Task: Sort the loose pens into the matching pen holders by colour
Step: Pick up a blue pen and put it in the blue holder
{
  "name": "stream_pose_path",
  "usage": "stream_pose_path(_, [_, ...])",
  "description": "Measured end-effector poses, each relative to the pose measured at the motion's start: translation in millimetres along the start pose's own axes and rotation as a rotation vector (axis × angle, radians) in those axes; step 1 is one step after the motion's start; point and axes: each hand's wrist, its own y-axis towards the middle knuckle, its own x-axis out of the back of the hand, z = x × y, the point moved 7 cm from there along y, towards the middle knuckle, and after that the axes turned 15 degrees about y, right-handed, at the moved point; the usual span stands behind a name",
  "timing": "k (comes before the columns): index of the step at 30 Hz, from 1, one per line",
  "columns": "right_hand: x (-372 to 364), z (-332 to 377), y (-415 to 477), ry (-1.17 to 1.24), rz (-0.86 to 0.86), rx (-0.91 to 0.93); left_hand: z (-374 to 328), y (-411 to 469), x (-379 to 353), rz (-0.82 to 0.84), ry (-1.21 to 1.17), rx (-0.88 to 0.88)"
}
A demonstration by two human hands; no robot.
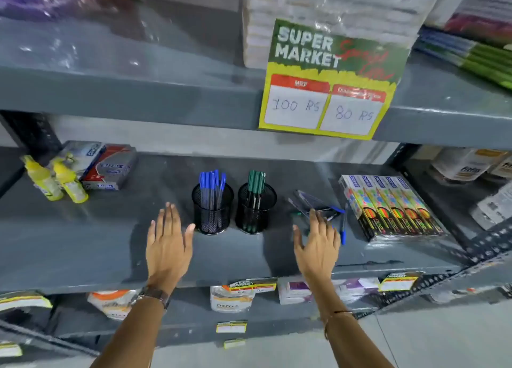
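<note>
On shelf (97, 229): you face two black mesh holders, side by side.
Left holder (212, 210): blue pens, about six.
Right holder (256, 208): green pens, about four.
Loose pens (321, 205): at 3 o'clock of the holders; count unclear; one blue pen (343, 226) lies apart.
Left hand (167, 243): fingers spread, holding nothing.
Right hand (318, 244): fingers spread, over the loose pens.

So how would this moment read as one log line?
left hand open, empty | right hand open over loose pens | two holders part-filled
</note>
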Motion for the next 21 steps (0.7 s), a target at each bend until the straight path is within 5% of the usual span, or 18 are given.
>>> stream_pose_path(13, [-4,-26,26,0.103,-0.055,-0.086,13,11,-28,-0.001,0.144,0.057])
stream_pose_path(18, [32,-15,31,0.638,-0.264,-0.236,13,11,-30,0.031,0.138,0.063])
stream_pose_path(21, [68,18,44,0.83,-0.416,-0.171,14,11,-29,0.033,0.141,0.06])
